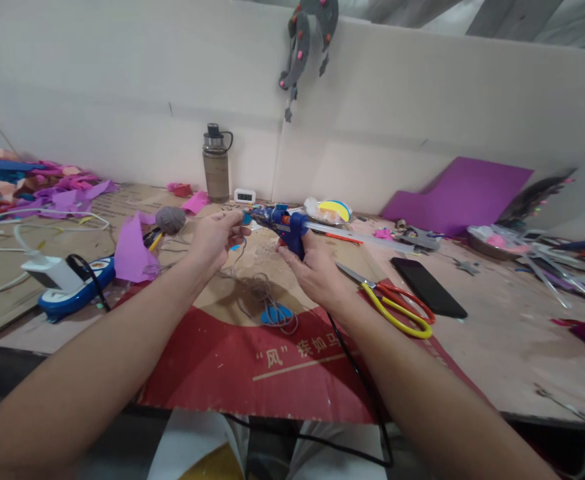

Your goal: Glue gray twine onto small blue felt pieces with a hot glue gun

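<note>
Fingers of right hand [317, 270] clenched round blue plastic glue gun [286, 225], centre of frame, over brown cardboard sheet [203, 303]; left hand [217, 238] pinching small blue scrap [247, 218], possibly felt, at nozzle.

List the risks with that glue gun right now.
1. The left hand pinches a small blue piece right at the nozzle of the glue gun, so its fingers may get burned by hot glue.
2. The grey thread lies loose under both hands and could catch drips.
3. The gun's black cord trails off the table edge by the right hand; a snag might jerk the gun.
</note>
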Motion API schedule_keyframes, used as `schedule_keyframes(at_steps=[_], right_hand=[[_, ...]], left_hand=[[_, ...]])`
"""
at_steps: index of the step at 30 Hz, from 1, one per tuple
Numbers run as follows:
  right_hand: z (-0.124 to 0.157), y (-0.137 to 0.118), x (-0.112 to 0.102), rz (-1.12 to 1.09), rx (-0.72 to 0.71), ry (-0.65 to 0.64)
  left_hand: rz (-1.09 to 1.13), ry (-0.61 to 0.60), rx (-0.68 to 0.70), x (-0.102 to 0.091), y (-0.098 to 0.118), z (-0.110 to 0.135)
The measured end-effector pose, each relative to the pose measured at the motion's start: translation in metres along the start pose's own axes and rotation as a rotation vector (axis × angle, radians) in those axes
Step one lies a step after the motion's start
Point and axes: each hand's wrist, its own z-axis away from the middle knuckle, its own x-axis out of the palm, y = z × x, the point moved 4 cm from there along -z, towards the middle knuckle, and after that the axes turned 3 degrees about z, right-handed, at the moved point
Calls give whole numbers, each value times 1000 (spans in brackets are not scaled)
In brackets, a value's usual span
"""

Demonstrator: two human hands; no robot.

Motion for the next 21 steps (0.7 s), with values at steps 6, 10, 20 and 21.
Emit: schedule_keyframes(at_steps=[6,10,20,21], right_hand=[[0,-2,-1,41,-19,5],[1,-1,-1,57,-6,13],[0,-3,-2,46,-16,12],[0,-3,-1,44,-15,10]], left_hand=[[18,-18,17,1,1,2],[20,-18,28,1,2,2],[30,-16,33,1,5,4],[24,-16,30,1,4,4]])
